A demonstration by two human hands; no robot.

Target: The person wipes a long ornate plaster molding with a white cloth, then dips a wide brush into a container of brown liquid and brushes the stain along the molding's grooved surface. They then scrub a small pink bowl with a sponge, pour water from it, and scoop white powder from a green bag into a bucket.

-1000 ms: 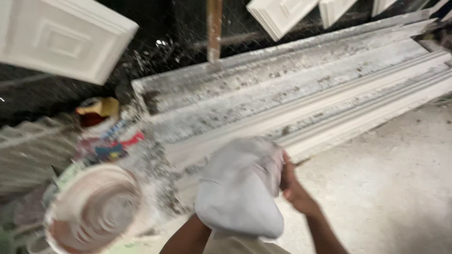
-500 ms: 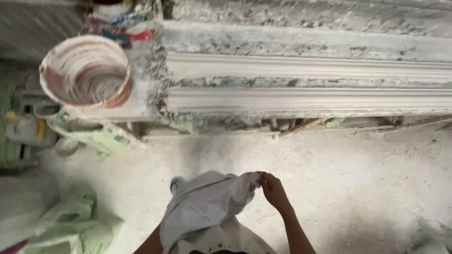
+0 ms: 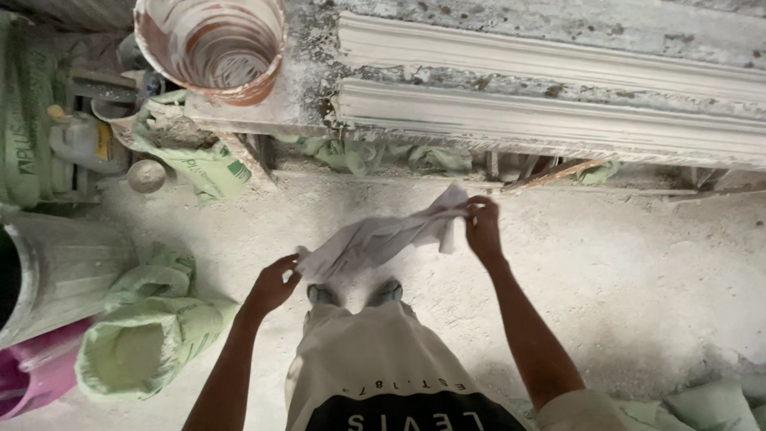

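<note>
on a dusty floor below the moulding bench, left hand and right hand pinch a stretched cloth with closed fingers.

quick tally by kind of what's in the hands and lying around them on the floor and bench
White cloth, stretched between left hand and right hand: 1
Buckets, the streaked one on the bench: 1
Long white mouldings, upper and lower: 2
Open green sacks, one by the left hand, one under the bench: 2
Total: 6
</note>
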